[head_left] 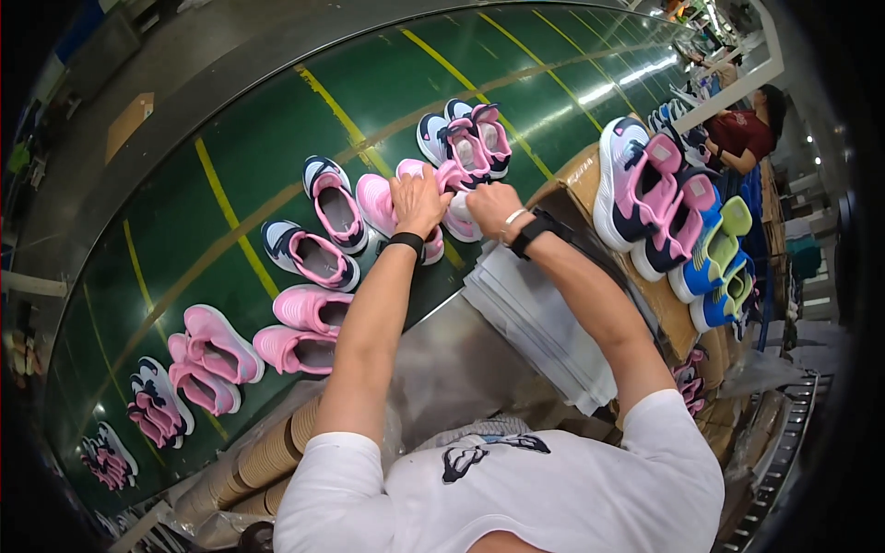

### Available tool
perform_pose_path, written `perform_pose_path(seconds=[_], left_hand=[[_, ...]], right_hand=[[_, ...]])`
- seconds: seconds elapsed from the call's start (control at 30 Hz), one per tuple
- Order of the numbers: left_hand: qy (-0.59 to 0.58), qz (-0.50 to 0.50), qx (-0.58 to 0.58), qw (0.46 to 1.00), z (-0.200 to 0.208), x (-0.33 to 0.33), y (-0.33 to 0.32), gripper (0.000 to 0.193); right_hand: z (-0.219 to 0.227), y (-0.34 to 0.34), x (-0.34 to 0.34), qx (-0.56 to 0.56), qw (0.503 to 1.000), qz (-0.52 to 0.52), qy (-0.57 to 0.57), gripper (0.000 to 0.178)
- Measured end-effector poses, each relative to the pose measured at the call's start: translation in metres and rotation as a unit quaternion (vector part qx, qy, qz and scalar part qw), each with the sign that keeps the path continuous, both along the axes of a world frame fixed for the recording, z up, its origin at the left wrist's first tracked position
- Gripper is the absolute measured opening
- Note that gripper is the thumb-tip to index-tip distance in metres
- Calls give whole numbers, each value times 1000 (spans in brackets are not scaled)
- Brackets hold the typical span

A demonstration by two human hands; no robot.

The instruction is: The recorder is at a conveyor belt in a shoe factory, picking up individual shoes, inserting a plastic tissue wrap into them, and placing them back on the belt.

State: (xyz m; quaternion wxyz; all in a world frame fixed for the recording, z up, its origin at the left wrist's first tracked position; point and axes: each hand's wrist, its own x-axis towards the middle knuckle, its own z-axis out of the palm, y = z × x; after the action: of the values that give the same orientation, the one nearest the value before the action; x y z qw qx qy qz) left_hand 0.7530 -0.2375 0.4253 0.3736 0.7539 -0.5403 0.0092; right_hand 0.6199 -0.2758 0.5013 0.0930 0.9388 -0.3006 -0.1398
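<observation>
My left hand [419,200] lies over a pink shoe [410,169] on the green conveyor belt, fingers curled down onto its upper. Beside it, my right hand [494,208] is closed in a fist at the opening of a pink shoe [462,228]. Something white and crumpled [459,205] shows by that fist; what it is I cannot make out. Another pink shoe [374,198] sits just left of my left hand. Farther left stand two navy, white and pink shoes [336,207]. Beyond my hands is a cluster of navy and pink shoes [468,143].
More pink shoes [219,346] line the belt [277,184] at left. A stack of translucent sheets [544,318] lies under my right forearm. On a cardboard box [678,323] at right stand pink-navy shoes [636,189] and blue-green ones [714,258]. A co-worker [747,134] stands far right.
</observation>
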Motion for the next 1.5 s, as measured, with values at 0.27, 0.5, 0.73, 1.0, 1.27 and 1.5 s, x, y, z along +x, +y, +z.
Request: perform_pose_path(seconds=[0.27, 0.5, 0.73, 1.0, 1.27, 1.5], left_hand=[[-2, -50, 120, 992, -25, 39, 0, 24], [72, -79, 39, 993, -33, 45, 1, 25], [113, -72, 15, 991, -41, 52, 0, 23], [128, -69, 1, 989, -46, 42, -14, 20], [20, -63, -101, 993, -5, 58, 52, 47], [-35, 48, 143, 988, 42, 164, 299, 28]], right_hand=[[-31, -49, 36, 404, 908, -63, -92, 34], [-56, -76, 33, 151, 969, 80, -179, 68], [-54, -83, 58, 237, 968, 56, -53, 60], [-114, -95, 47, 13, 981, 148, -123, 25], [-49, -60, 82, -115, 984, 136, -3, 13], [-26, 118, 91, 316, 854, 319, -262, 56]])
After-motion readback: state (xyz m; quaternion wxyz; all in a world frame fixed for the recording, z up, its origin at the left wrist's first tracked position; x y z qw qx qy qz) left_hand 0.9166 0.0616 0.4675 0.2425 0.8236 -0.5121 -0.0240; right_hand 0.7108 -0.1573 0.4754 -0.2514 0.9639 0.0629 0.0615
